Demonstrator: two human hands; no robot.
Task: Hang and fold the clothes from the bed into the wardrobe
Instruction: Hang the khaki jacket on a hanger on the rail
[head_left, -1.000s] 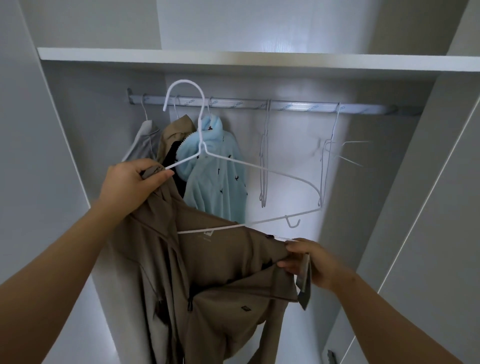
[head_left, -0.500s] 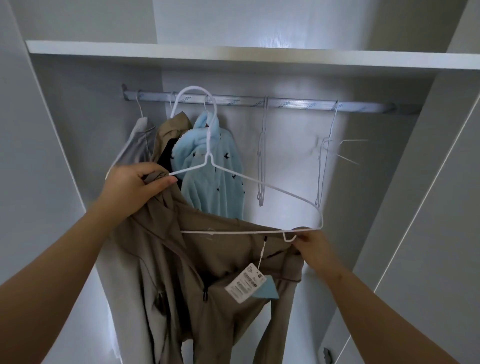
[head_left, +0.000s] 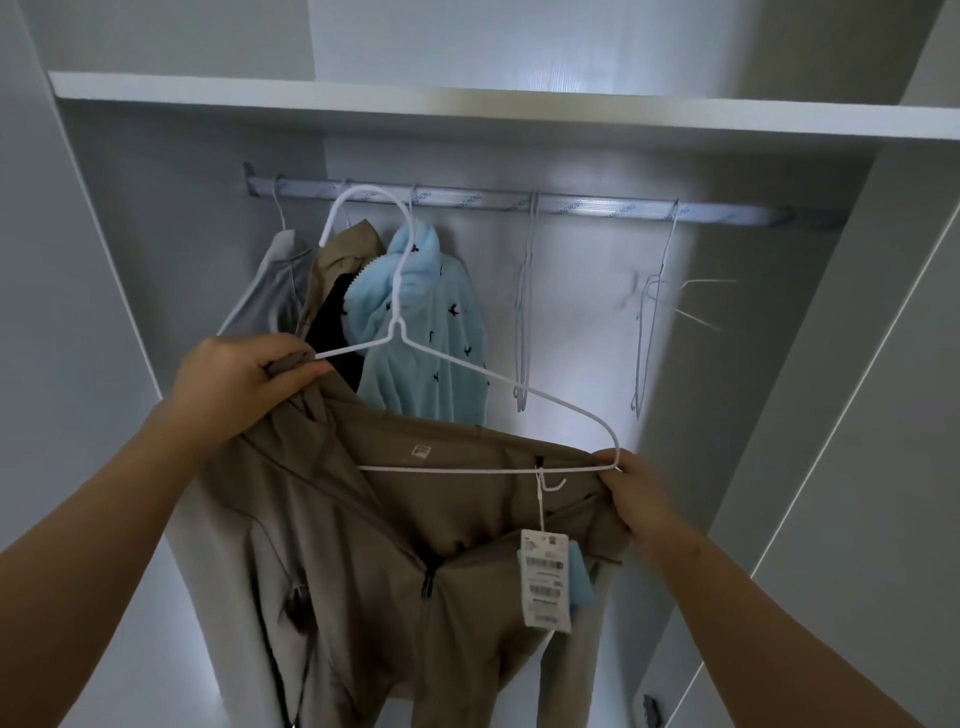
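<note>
Mid-frame: tan jacket (head_left: 415, 545) draped on white wire hanger (head_left: 467, 469), held below the wardrobe rail (head_left: 519, 200). Left grip (head_left: 244, 384) pinches the jacket shoulder at hanger's left end. Right grip (head_left: 639, 493) pinches fabric at its right corner. Price tag (head_left: 544, 579) dangles.

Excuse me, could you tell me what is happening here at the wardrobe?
A person is fitting a brown jacket onto a white wire hanger in front of the open wardrobe. The left hand grips the jacket's shoulder over one hanger end; the right hand pinches the other end with the jacket's edge. The hanger looks not yet hooked on the rail, where a light blue fleece and empty hangers hang.
</note>
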